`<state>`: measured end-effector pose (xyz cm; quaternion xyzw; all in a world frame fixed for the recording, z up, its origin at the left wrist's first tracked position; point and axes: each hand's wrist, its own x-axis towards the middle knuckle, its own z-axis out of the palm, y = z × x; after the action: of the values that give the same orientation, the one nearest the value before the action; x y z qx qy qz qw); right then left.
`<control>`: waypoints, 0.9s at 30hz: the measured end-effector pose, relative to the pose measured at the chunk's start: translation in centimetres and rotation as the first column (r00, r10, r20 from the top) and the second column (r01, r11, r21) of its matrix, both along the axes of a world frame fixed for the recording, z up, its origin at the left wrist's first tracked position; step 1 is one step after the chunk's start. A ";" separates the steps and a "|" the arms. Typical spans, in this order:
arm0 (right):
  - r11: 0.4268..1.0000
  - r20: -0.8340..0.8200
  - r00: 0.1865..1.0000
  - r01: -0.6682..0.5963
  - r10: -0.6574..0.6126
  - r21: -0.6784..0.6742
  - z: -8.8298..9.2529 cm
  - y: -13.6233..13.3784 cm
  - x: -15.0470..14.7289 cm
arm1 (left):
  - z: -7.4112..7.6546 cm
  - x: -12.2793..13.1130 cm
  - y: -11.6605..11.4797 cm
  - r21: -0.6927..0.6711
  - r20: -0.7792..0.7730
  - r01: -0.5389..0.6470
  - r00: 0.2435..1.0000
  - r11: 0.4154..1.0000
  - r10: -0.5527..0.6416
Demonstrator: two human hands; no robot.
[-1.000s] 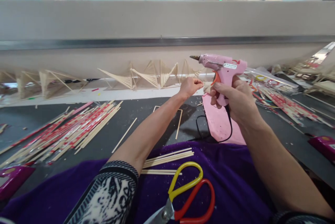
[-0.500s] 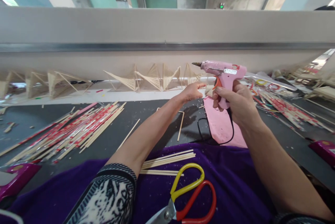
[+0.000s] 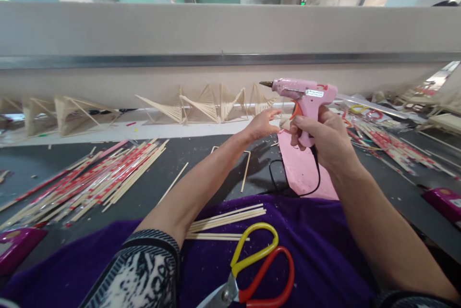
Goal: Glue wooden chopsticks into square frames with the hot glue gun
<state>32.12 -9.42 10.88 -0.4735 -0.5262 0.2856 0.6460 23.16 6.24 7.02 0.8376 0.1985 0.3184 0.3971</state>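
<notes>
Glossy plast. glue gun (image 3: pixel 309 101) w/ metal tip (image 3: pixel 266 84) & matt wood sticks (image 3: pixel 230 219)

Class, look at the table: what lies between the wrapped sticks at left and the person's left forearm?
In the head view, a single bare stick lies slanted there on the dark table.

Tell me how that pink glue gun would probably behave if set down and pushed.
The pink glue gun in the right hand looks like hard plastic, so it should feel stiff and fairly light. Its slack black cord would likely bend and trail. Stood on that narrow handle, it would probably tip.
</notes>
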 end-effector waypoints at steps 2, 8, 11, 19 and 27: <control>1.000 -0.004 1.000 -0.004 0.004 0.003 0.0 -0.1 0.0 | 0.5 -2.0 0.3 -0.051 -0.033 -0.126 0.992 0.991 0.124; 0.998 -0.016 0.999 -0.043 0.044 0.047 -0.3 0.0 0.0 | 1.6 -12.9 0.3 0.089 -0.317 -0.311 0.892 0.946 0.323; 0.999 -0.033 0.999 -0.036 0.037 0.009 -0.7 0.5 -0.5 | 0.3 -17.8 -0.7 0.279 -0.506 -0.291 0.765 0.915 0.398; 0.944 -0.033 0.985 -0.174 0.172 -0.279 -3.9 1.3 -3.5 | -4.2 -23.4 -4.1 0.548 -0.640 0.021 0.654 0.836 0.403; 0.883 0.034 0.969 -0.206 0.243 -0.422 -5.9 1.5 -4.7 | -5.8 -23.9 -4.4 0.575 -0.649 0.146 0.680 0.805 0.340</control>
<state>27.39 -7.94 4.96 -0.5476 -0.5320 0.4432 0.4698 -0.75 1.81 1.20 0.9602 0.2779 0.0267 -0.0109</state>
